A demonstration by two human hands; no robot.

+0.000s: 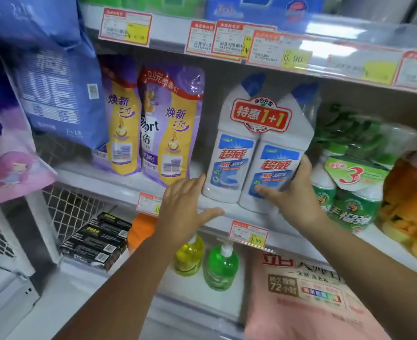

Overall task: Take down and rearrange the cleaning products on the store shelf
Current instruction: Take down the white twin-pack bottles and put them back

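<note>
Shelf (92,177): white, blue-capped twin-pack (257,143)

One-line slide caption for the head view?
Right hand grips the twin pack of white cleaner bottles at the shelf front; open left hand hovers beside its base.

L hand (187,204) flat, fingers straight, arm fwd | R hand (296,192) gripping bottle pack (232,155), arm fwd
</note>
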